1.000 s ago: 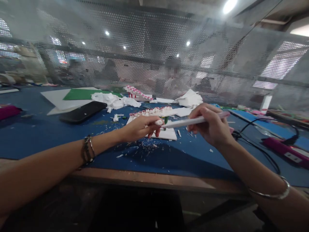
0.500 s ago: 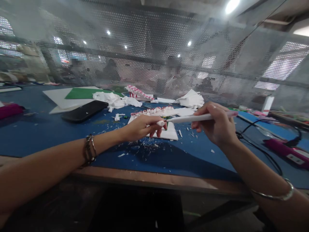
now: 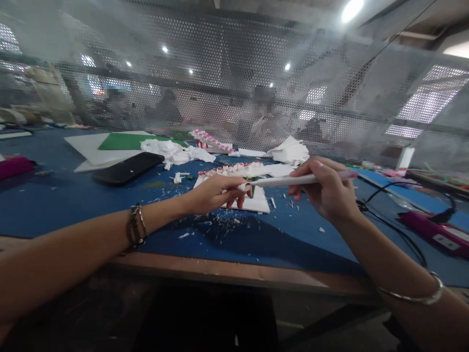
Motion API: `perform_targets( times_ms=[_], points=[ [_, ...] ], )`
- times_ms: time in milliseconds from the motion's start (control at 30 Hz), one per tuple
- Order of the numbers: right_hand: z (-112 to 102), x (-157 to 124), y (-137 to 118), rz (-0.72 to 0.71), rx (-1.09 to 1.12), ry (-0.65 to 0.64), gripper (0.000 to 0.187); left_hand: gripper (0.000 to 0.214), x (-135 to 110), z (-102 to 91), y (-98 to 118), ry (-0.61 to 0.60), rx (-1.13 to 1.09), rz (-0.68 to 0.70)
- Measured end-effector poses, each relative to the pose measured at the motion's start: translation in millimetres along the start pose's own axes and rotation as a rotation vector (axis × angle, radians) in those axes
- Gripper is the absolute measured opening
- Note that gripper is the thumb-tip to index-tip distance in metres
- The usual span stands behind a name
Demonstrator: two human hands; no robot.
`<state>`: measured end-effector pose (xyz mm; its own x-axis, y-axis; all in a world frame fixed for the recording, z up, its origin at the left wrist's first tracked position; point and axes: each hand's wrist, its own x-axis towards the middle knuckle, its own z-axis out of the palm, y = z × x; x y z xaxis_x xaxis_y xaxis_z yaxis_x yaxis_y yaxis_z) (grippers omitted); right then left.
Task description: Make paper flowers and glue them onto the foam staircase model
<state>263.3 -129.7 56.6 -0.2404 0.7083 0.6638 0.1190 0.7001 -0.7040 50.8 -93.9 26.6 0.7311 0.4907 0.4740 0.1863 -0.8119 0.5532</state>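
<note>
My left hand (image 3: 212, 194) pinches a small white stubby piece (image 3: 243, 187) between thumb and fingers, over the middle of the table. In my right hand (image 3: 328, 190) is a slim white pen-like tool (image 3: 287, 181) with a pinkish rear end, held like a pencil. Its thin tip points left and meets or nearly meets the white piece; I cannot tell which. Beneath and behind the hands lies a white slab (image 3: 262, 203), with something green upright near it. Just beyond stands a row of small white pieces with red marks (image 3: 238, 169).
White shavings (image 3: 227, 224) litter the blue tabletop (image 3: 146, 220). A black phone (image 3: 128, 168), crumpled white tissue (image 3: 168, 150) and a green sheet (image 3: 120, 142) lie left. A pink-and-white row (image 3: 210, 141) and folded tissue (image 3: 291, 150) stand behind. A magenta power strip (image 3: 434, 232) with black cables is right.
My right hand and the tool have shifted slightly to the left, toward the white piece. My left hand keeps its place, with the piece turned slightly.
</note>
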Motion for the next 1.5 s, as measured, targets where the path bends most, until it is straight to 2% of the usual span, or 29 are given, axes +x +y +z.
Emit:
perform_targets(
  times_ms=[700,1500],
  points=[
    [-1.9,-0.1,-2.0,-0.090,0.001,-0.068,0.026,0.018,0.0,-1.1,1.0,0.012,0.014,-0.011],
    [-6.2,-1.0,-3.9,-0.146,-0.081,-0.078,0.025,0.018,-1.1,-1.4,0.9,0.011,-0.039,-0.008]
  ],
)
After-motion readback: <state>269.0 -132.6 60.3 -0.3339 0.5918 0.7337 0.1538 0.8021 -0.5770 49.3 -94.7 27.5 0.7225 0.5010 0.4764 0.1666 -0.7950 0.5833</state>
